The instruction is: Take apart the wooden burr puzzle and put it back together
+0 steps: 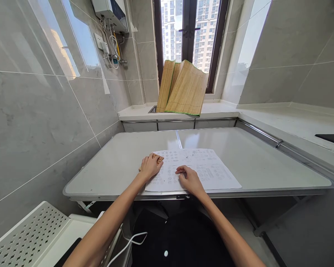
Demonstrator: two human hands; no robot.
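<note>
matt paper sheet (195, 168), glossy table (256, 159)

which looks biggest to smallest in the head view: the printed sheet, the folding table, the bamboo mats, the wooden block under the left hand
1. folding table
2. printed sheet
3. bamboo mats, close to the sheet in apparent size but farther off, so that pair is unsure
4. wooden block, mostly covered by the left hand

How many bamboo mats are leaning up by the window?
2, as far as shows: the front bamboo mat leans against the window, and the back bamboo mat stands partly behind it, to the left. More may be hidden.
</note>
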